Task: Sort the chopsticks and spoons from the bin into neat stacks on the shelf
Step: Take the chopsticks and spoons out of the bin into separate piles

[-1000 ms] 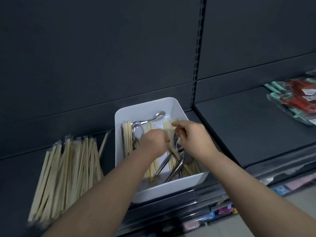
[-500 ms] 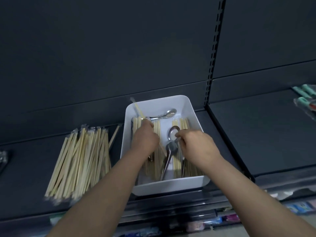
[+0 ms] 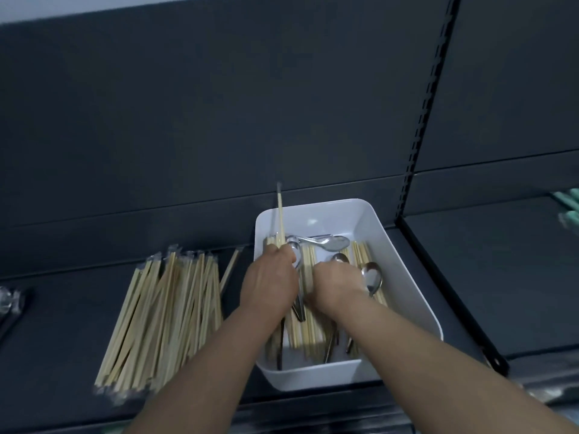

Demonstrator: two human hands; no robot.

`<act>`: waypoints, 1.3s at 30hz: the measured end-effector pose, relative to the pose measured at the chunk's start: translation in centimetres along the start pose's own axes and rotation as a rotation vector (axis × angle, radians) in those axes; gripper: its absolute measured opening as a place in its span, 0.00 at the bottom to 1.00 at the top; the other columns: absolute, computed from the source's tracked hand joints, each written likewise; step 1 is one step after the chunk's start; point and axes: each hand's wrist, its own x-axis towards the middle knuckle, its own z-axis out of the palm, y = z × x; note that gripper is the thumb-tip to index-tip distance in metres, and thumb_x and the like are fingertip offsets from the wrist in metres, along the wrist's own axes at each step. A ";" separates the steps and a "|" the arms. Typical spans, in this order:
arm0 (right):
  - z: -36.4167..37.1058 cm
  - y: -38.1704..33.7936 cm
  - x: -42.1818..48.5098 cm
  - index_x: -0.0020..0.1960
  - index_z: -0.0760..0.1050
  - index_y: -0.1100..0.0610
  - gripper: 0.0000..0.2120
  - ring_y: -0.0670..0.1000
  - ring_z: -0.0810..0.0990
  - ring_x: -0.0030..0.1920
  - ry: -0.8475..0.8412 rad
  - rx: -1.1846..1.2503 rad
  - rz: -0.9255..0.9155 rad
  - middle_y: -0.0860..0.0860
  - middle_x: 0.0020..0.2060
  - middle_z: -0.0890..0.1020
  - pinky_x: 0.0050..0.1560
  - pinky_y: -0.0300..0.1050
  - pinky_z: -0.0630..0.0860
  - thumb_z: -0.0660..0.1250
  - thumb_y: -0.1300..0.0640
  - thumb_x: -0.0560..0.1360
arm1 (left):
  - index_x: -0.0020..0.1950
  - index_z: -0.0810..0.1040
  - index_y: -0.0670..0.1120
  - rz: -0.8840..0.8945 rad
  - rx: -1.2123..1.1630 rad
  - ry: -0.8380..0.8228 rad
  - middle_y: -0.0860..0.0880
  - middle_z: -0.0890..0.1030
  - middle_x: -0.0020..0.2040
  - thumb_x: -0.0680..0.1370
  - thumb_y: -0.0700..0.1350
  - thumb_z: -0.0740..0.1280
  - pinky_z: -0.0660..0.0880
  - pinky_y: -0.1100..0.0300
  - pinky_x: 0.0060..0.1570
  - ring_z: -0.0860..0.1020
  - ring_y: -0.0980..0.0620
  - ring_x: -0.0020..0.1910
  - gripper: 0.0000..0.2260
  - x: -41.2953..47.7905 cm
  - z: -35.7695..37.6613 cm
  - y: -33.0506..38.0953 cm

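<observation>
Moved: left hand [image 3: 269, 277] has tipped its raised pair of chopsticks [image 3: 281, 214] from a leftward slant to nearly upright. The right hand [image 3: 338, 283] has slid left across the bin [image 3: 326, 217] and is now close beside the left.

Left hand: fist closed round the lower part of the raised pair. The pair's far end stands up past the bin's far rim.

Right hand: knuckles up, fingers curled down into the contents. Fingertips are hidden, so I cannot tell whether it has hold of anything.

Bin: white, sitting on the dark shelf [image 3: 62, 324], just right of the sorted stack.

Left in bin: loose chopsticks [image 3: 305, 330] lie near-to-far under both hands. At least three spoons [image 3: 371, 277] show, one lying across the far end, with handles tangled among the sticks.

Done so far: stack of chopsticks [image 3: 166, 314] on the shelf left of the bin. It is large but fanned rather than square, and one stray stick lies at its far right.

Spoon stack: none clearly seen. A wrapped item [image 3: 9, 302] at the far left edge is too blurred to identify.

Progress, as judged: the chopsticks look largely moved and the spoons barely started. The stack needs squaring up.
</observation>
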 end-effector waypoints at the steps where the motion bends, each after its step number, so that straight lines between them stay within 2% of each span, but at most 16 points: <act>1: 0.0 0.1 0.1 0.58 0.76 0.54 0.13 0.54 0.78 0.57 -0.011 -0.033 0.022 0.52 0.55 0.80 0.46 0.43 0.71 0.66 0.52 0.74 | 0.54 0.75 0.46 0.007 0.011 -0.005 0.44 0.75 0.55 0.78 0.37 0.57 0.71 0.53 0.47 0.77 0.42 0.51 0.10 0.0 0.1 -0.1; 3: -0.1 0.3 0.2 0.59 0.74 0.53 0.18 0.52 0.79 0.56 -0.040 -0.053 0.058 0.50 0.55 0.79 0.45 0.42 0.70 0.67 0.47 0.72 | 0.54 0.74 0.47 0.021 0.042 -0.012 0.45 0.76 0.54 0.78 0.37 0.57 0.70 0.54 0.45 0.78 0.42 0.50 0.10 0.0 0.1 0.0; 6: -0.2 1.0 0.0 0.64 0.68 0.53 0.23 0.52 0.79 0.58 -0.092 -0.009 0.108 0.49 0.55 0.79 0.52 0.44 0.71 0.67 0.49 0.71 | 0.54 0.76 0.47 0.047 0.076 -0.011 0.47 0.78 0.53 0.79 0.40 0.57 0.71 0.55 0.45 0.78 0.44 0.50 0.10 0.0 0.1 0.2; 8: -0.8 1.9 -0.3 0.58 0.68 0.52 0.17 0.53 0.79 0.57 -0.064 0.082 0.130 0.49 0.54 0.79 0.52 0.43 0.72 0.66 0.51 0.72 | 0.52 0.78 0.47 0.066 0.061 0.009 0.49 0.80 0.52 0.79 0.44 0.59 0.71 0.55 0.44 0.78 0.46 0.49 0.08 0.1 0.1 0.2; 10: -1.9 3.2 -0.8 0.50 0.70 0.52 0.10 0.54 0.79 0.53 0.015 0.196 0.177 0.50 0.51 0.80 0.45 0.41 0.71 0.64 0.47 0.73 | 0.52 0.79 0.48 0.062 0.013 0.015 0.49 0.80 0.53 0.79 0.44 0.61 0.72 0.57 0.43 0.79 0.47 0.49 0.07 0.4 0.1 0.0; 12: -2.8 4.5 -1.2 0.49 0.74 0.53 0.14 0.55 0.79 0.50 0.076 0.288 0.209 0.51 0.47 0.80 0.42 0.42 0.71 0.62 0.42 0.74 | 0.56 0.78 0.49 0.026 -0.049 -0.021 0.49 0.79 0.56 0.77 0.40 0.61 0.69 0.60 0.44 0.78 0.47 0.52 0.11 0.9 0.2 0.1; 14: -3.2 5.4 -1.7 0.50 0.76 0.50 0.12 0.54 0.79 0.48 0.070 0.395 0.206 0.49 0.44 0.80 0.41 0.42 0.71 0.65 0.44 0.73 | 0.65 0.72 0.51 -0.041 -0.141 -0.106 0.47 0.77 0.60 0.77 0.38 0.61 0.67 0.60 0.45 0.77 0.45 0.56 0.18 1.4 0.6 0.9; 16: -3.1 5.9 -2.1 0.50 0.75 0.48 0.08 0.52 0.80 0.47 0.065 0.517 0.200 0.48 0.44 0.82 0.41 0.41 0.71 0.66 0.48 0.72 | 0.73 0.62 0.52 -0.121 -0.268 -0.204 0.45 0.76 0.61 0.77 0.39 0.62 0.71 0.57 0.47 0.76 0.43 0.57 0.25 1.6 1.0 2.2; 18: -2.9 6.3 -2.6 0.53 0.74 0.46 0.10 0.52 0.80 0.47 0.111 0.574 0.184 0.47 0.43 0.82 0.40 0.41 0.71 0.65 0.50 0.72 | 0.73 0.59 0.49 -0.196 -0.343 -0.248 0.43 0.76 0.58 0.77 0.40 0.64 0.73 0.55 0.47 0.77 0.42 0.55 0.27 1.7 1.5 3.4; 20: -2.8 6.7 -2.9 0.56 0.74 0.46 0.13 0.53 0.80 0.47 0.177 0.575 0.166 0.47 0.42 0.82 0.40 0.43 0.72 0.64 0.52 0.72 | 0.66 0.65 0.44 -0.227 -0.278 -0.265 0.43 0.76 0.55 0.76 0.42 0.66 0.72 0.55 0.43 0.77 0.42 0.53 0.19 1.9 1.8 4.2; 23: -3.2 7.8 -3.3 0.58 0.73 0.47 0.15 0.54 0.80 0.45 0.292 0.546 0.159 0.48 0.38 0.82 0.41 0.45 0.74 0.64 0.52 0.71 | 0.44 0.72 0.45 -0.206 -0.223 -0.321 0.44 0.79 0.45 0.76 0.45 0.67 0.76 0.55 0.41 0.80 0.43 0.47 0.06 1.8 2.2 5.3; 26: -3.3 8.6 -3.5 0.58 0.74 0.47 0.15 0.54 0.80 0.43 0.335 0.554 0.160 0.48 0.35 0.81 0.39 0.44 0.73 0.63 0.52 0.71 | 0.31 0.68 0.47 -0.216 -0.262 -0.366 0.47 0.74 0.32 0.75 0.46 0.68 0.77 0.55 0.40 0.81 0.43 0.40 0.15 1.6 2.9 6.0; 30: -3.6 8.3 -3.4 0.58 0.74 0.46 0.15 0.51 0.79 0.42 0.297 0.640 0.105 0.45 0.32 0.80 0.38 0.43 0.71 0.65 0.51 0.72 | 0.27 0.68 0.45 -0.192 -0.451 -0.204 0.45 0.73 0.29 0.74 0.43 0.68 0.81 0.44 0.44 0.79 0.42 0.36 0.16 1.6 2.1 5.8; 32: -4.6 7.3 -3.2 0.57 0.74 0.47 0.13 0.49 0.78 0.39 0.281 0.713 0.048 0.44 0.31 0.79 0.33 0.41 0.68 0.65 0.51 0.73 | 0.30 0.72 0.44 -0.205 -0.583 -0.087 0.45 0.74 0.29 0.75 0.42 0.66 0.81 0.46 0.42 0.77 0.44 0.33 0.13 1.6 0.7 5.6; 35: -6.2 4.1 -2.8 0.56 0.73 0.46 0.11 0.42 0.75 0.33 0.258 0.789 -0.072 0.44 0.30 0.77 0.29 0.40 0.64 0.65 0.50 0.74 | 0.38 0.77 0.42 -0.254 -0.741 0.076 0.50 0.77 0.29 0.78 0.41 0.64 0.77 0.51 0.36 0.76 0.53 0.27 0.09 0.8 -2.2 4.1; 39: -6.2 -2.7 -2.3 0.54 0.75 0.48 0.10 0.46 0.76 0.34 0.194 0.851 -0.196 0.45 0.29 0.78 0.34 0.41 0.68 0.65 0.54 0.73 | 0.40 0.79 0.41 -0.381 -0.753 0.246 0.43 0.82 0.36 0.78 0.41 0.64 0.76 0.51 0.37 0.78 0.48 0.32 0.08 -1.0 -5.1 -2.0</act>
